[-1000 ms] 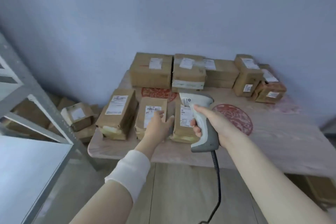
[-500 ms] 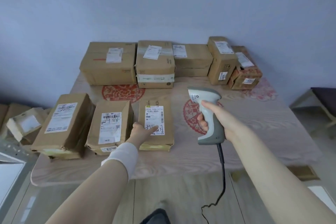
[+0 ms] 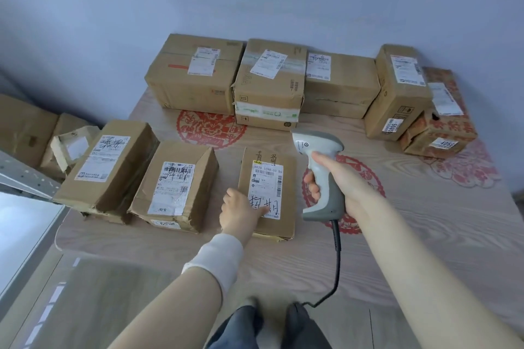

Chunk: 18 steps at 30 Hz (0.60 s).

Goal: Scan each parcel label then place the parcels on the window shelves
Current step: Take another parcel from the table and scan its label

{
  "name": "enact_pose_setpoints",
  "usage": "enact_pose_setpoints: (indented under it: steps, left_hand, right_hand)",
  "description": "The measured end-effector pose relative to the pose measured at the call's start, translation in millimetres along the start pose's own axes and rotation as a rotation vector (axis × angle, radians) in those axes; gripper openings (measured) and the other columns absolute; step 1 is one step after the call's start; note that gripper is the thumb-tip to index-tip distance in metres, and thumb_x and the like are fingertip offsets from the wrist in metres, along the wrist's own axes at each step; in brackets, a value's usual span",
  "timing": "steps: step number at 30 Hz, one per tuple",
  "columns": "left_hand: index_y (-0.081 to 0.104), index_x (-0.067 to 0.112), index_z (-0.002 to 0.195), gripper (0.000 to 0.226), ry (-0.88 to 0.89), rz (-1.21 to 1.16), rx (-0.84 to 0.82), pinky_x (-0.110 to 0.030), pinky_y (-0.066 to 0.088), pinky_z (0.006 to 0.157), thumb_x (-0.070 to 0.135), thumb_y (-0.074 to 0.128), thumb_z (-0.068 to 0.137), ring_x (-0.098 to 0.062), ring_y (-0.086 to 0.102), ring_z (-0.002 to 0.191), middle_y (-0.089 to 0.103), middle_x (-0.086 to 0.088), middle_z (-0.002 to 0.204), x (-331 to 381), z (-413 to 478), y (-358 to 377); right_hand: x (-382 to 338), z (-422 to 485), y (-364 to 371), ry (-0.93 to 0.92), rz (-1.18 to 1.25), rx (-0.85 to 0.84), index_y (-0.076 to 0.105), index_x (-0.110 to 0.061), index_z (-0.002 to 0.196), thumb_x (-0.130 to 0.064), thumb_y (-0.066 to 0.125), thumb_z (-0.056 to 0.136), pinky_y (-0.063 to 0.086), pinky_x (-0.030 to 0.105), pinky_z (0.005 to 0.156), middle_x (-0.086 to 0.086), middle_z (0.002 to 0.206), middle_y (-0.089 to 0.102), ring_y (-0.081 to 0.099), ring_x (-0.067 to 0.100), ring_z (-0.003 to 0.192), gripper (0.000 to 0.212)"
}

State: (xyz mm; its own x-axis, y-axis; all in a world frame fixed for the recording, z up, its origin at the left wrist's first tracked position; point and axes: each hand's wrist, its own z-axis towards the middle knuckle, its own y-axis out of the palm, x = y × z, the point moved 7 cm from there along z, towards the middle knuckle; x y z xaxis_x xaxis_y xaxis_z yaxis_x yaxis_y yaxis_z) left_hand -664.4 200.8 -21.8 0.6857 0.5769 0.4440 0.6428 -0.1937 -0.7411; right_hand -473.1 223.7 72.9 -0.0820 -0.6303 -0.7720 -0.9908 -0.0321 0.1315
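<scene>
The left hand (image 3: 241,212) rests on the near-left corner of a flat parcel (image 3: 286,207), one finger stretched across its label (image 3: 266,181); I cannot tell whether it grips. That parcel lies rightmost of three along the table (image 3: 411,235) front. The right hand (image 3: 344,183) is wrapped around the scanner (image 3: 323,178) just beside it.

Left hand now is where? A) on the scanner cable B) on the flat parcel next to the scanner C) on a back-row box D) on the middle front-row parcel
B: the left hand rests on the flat parcel, one finger on the lower part of its label, while the right hand grips the scanner.
</scene>
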Motion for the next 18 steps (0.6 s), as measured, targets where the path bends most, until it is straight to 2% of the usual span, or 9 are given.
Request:
enact_pose_setpoints:
  steps: [4, 9, 12, 15, 18]
  left_hand:
    - [0.027, 0.006, 0.122, 0.084, 0.033, 0.031, 0.085, -0.044, 0.04, 0.098, 0.038, 0.082, 0.067, -0.032, 0.041, 0.127, 0.041, -0.016, 0.132, 36.4, -15.6, 12.1]
    - [0.026, 0.011, 0.128, 0.087, 0.101, 0.182, 0.15, -0.048, 0.033, 0.103, 0.042, 0.08, 0.068, -0.029, 0.032, 0.133, 0.034, -0.012, 0.138, 72.7, -36.7, 37.5]
    - [0.027, 0.02, 0.127, 0.079, 0.103, 0.211, 0.108, -0.049, 0.019, 0.11, 0.048, 0.076, 0.07, -0.037, 0.014, 0.141, 0.013, -0.023, 0.152, 77.1, -41.1, 48.5]
    - [0.029, 0.027, 0.124, 0.075, 0.087, 0.235, 0.057, -0.052, 0.013, 0.111, 0.057, 0.07, 0.069, -0.037, 0.005, 0.143, 0.005, -0.023, 0.153, 73.1, -39.9, 52.2]
    - [0.027, 0.028, 0.125, 0.083, 0.021, 0.16, -0.016, -0.055, 0.02, 0.11, 0.062, 0.071, 0.063, -0.035, 0.013, 0.14, 0.009, -0.016, 0.152, 65.4, -37.2, 55.3]
  right_hand:
    - [-5.3, 2.2, -23.1, -0.001, -0.032, -0.062, 0.058, -0.001, 0.081, -0.033, 0.059, 0.091, 0.043, 0.019, 0.04, 0.004, 0.049, 0.059, 0.048, 0.014, 0.037, 0.033]
    - [-3.9, 2.1, -68.5, -0.023, -0.007, -0.073, 0.058, 0.0, 0.087, -0.03, 0.06, 0.091, 0.043, 0.023, 0.04, 0.008, 0.055, 0.061, 0.049, 0.015, 0.039, 0.03]
    - [-1.3, 1.2, -90.2, -0.005, -0.018, -0.072, 0.059, 0.0, 0.085, -0.032, 0.06, 0.091, 0.044, 0.022, 0.041, 0.006, 0.053, 0.061, 0.049, 0.014, 0.039, 0.032]
    - [0.5, -0.8, -102.0, 0.014, -0.024, -0.089, 0.06, 0.0, 0.077, -0.034, 0.059, 0.091, 0.044, 0.022, 0.04, 0.005, 0.05, 0.059, 0.049, 0.013, 0.038, 0.037]
    - [3.3, -3.1, -107.5, 0.024, -0.001, -0.092, 0.059, -0.001, 0.079, -0.033, 0.059, 0.091, 0.044, 0.022, 0.039, 0.005, 0.051, 0.059, 0.049, 0.013, 0.038, 0.035]
